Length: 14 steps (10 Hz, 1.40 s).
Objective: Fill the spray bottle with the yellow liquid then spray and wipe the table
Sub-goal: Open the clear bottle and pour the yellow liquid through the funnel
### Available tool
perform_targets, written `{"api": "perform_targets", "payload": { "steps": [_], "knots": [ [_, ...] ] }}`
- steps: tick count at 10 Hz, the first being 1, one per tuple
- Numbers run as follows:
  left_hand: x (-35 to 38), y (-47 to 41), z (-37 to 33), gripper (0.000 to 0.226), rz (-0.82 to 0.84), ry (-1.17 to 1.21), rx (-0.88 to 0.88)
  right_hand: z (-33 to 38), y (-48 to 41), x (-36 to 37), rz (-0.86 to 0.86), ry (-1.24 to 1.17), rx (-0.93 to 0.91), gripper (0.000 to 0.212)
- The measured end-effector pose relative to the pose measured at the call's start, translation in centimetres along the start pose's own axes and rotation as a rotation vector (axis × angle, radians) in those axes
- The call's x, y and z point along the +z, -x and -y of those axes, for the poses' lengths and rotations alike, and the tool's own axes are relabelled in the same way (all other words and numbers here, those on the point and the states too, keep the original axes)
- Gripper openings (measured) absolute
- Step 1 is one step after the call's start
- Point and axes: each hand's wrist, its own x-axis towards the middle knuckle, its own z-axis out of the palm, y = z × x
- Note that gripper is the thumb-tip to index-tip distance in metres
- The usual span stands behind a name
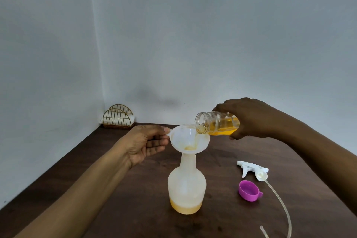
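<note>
Head view: spray bottle upright mid-bench, cap off, shallow layer of yellow liquid at bottom. White funnel seated in its neck. Left hand at 9 o'clock of funnel, grip pinching funnel's side tab. Right hand at 2 o'clock of funnel, grip wrapped round clear bottle, tilted, mouth over funnel rim, part full of yellow. Trigger head with tube lies at 3 o'clock of spray bottle; purple cap just beside, at its 6 o'clock. Gold wire rack in far corner, 11 o'clock.
</note>
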Motion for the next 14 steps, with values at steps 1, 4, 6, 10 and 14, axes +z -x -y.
{"api": "perform_targets", "payload": {
  "steps": [1, 4, 6, 10, 14],
  "knots": [
    [0.06, 0.0, 0.03, 0.007, -0.001, 0.001, 0.0, 0.01, 0.03, -0.02, -0.003, 0.005, -0.001, 0.071],
    [0.09, -0.06, -0.01, 0.009, -0.002, -0.004, 0.001, 0.03, 0.0, -0.04, -0.004, 0.008, -0.001, 0.071],
    [0.05, -0.06, 0.01, 0.007, 0.0, -0.003, 0.006, 0.05, 0.04, -0.08, -0.003, -0.001, 0.0, 0.07],
    [0.02, -0.05, 0.08, 0.006, -0.004, -0.007, 0.008, 0.22, 0.03, -0.27, 0.005, 0.032, 0.005, 0.07],
    [0.03, -0.02, 0.04, 0.007, 0.0, -0.001, 0.004, 0.39, 0.17, -0.45, 0.008, 0.027, 0.007, 0.07]
  ]
}}
